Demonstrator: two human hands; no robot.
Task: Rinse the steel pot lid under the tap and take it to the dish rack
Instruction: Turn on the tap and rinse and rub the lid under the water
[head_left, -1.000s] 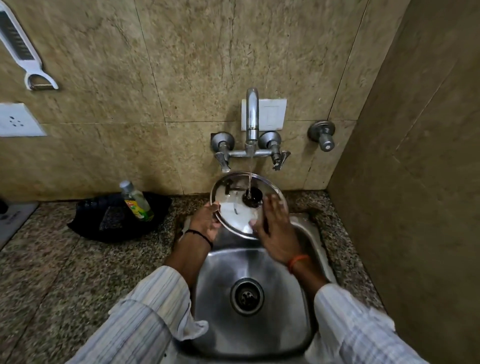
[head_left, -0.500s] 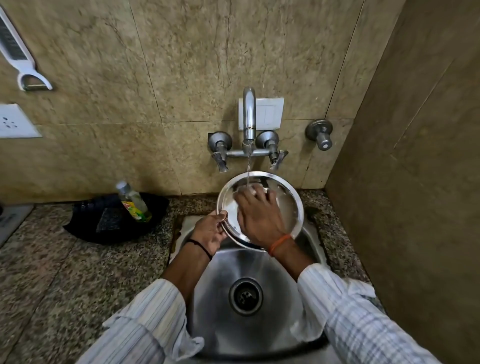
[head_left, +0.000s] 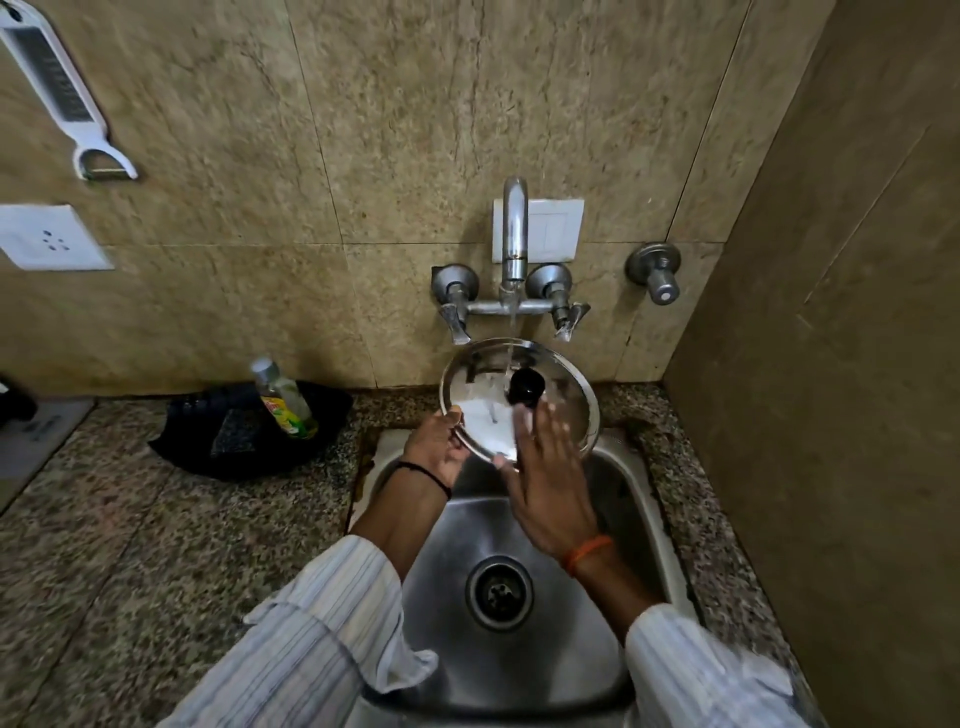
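Note:
The round steel pot lid (head_left: 566, 400) is held tilted over the back of the sink, its top side with the black knob (head_left: 527, 387) facing me. Water runs from the tap (head_left: 514, 234) onto the lid just left of the knob. My left hand (head_left: 435, 447) grips the lid's lower left rim. My right hand (head_left: 545, 478) lies flat with fingers spread against the lid's lower face, below the knob. No dish rack is in view.
The steel sink (head_left: 519, 649) with its drain (head_left: 500, 592) lies below the lid, set in a speckled granite counter (head_left: 130, 545). A soap bottle (head_left: 284, 400) stands in a black tray (head_left: 249, 436) at left. A side wall closes the right.
The lid has been turned over: half a second ago its hollow underside faced me with my right hand rubbing inside, now the knob side faces me and my right hand is lower.

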